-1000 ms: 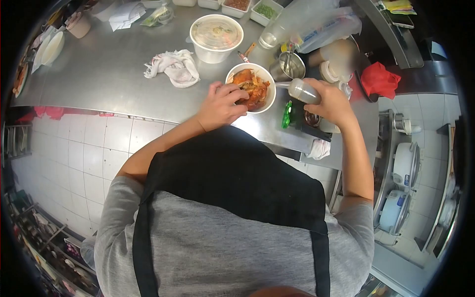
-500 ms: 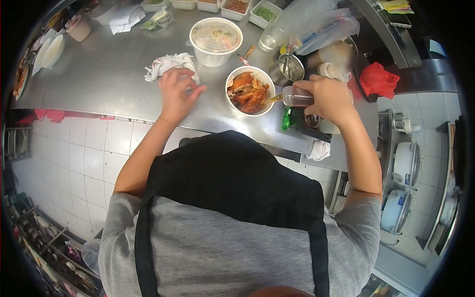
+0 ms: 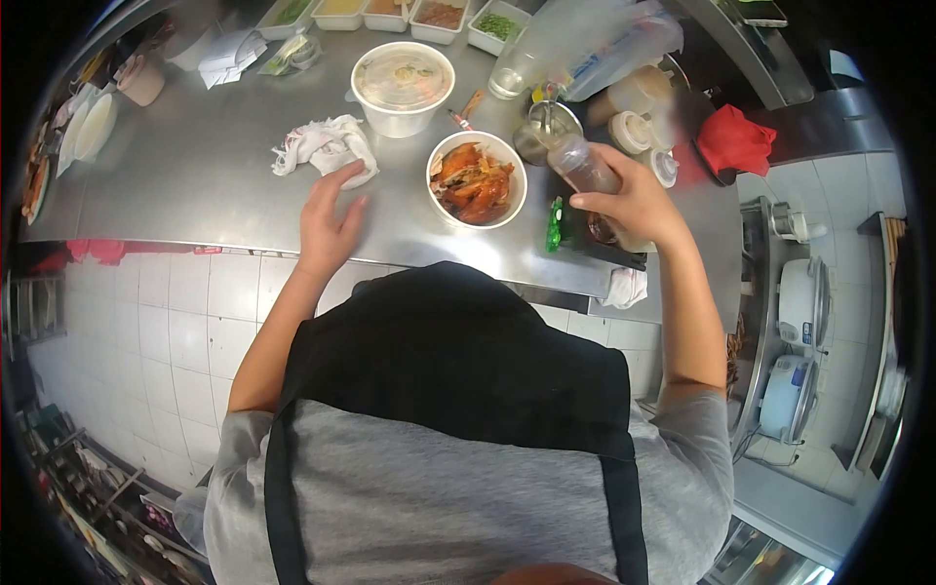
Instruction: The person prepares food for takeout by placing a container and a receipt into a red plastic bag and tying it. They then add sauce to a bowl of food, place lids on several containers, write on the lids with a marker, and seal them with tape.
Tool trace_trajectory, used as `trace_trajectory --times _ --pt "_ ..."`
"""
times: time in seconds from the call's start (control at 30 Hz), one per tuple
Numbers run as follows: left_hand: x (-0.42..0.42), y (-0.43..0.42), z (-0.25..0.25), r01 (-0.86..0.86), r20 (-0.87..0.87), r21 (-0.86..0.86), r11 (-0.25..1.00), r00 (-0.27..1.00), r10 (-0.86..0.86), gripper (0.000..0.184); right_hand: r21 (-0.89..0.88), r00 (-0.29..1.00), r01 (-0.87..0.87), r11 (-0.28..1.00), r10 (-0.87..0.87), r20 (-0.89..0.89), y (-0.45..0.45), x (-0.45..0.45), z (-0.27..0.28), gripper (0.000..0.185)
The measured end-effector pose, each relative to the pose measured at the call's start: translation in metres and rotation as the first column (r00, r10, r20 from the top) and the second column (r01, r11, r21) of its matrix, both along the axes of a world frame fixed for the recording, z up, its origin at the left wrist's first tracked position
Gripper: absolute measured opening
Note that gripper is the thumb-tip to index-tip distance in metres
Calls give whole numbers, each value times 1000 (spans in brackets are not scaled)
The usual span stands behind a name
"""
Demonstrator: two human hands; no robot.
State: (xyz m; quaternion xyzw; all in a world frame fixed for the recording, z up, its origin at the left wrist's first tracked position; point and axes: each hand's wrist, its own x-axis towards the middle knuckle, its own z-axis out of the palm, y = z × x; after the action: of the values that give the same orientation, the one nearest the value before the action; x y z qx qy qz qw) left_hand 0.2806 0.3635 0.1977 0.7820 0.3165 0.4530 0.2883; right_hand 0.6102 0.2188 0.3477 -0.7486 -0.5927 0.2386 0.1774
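My right hand (image 3: 636, 195) is wrapped round a clear bottle (image 3: 583, 166) with dark liquid inside. The bottle is tilted, its neck pointing up and left, to the right of a white bowl (image 3: 436, 207). Pieces of glazed, browned meat (image 3: 476, 185) fill the bowl. My left hand (image 3: 330, 222) hovers at the counter's front side with fingers apart and nothing in them, its fingertips close to a crumpled white cloth (image 3: 327, 143). Behind the bowl stands a lidded tub (image 3: 402, 93) with food under its see-through lid.
Food trays (image 3: 436, 21) line the back of the steel counter (image 3: 214, 156). A metal pot (image 3: 546, 127), plastic bags (image 3: 604, 44), white-capped containers (image 3: 634, 129) and a red cloth (image 3: 736, 141) crowd the right side. A small green item (image 3: 555, 226) lies near my right hand.
The bottle has swung away from the bowl to the right, its neck turning from over the bowl to pointing upward. My left hand has lowered slightly and its fingers have straightened.
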Motion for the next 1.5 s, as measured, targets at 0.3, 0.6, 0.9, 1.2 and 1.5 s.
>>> trace_trajectory --times 0.3,0.6,0.9,1.2,1.5 --pt "-18 5 -22 3 -93 53 999 996 2 32 571 794 505 647 -88 -602 -52 68 22 52" --pt "-5 -13 -2 -35 -98 -17 999 995 33 31 657 854 500 564 -445 -269 -73 94 3 55" --pt "0 19 -25 -136 -193 191 972 966 173 19 212 841 540 815 -511 -179 -85 120 -48 51" --pt "11 77 -48 -107 -519 127 986 840 158 14 456 725 684 569 -596 -344 -151 143 -78 44" --pt "-34 38 -28 -215 -617 270 939 710 340 22 580 555 464 669 -730 398 -239 78 -279 37"
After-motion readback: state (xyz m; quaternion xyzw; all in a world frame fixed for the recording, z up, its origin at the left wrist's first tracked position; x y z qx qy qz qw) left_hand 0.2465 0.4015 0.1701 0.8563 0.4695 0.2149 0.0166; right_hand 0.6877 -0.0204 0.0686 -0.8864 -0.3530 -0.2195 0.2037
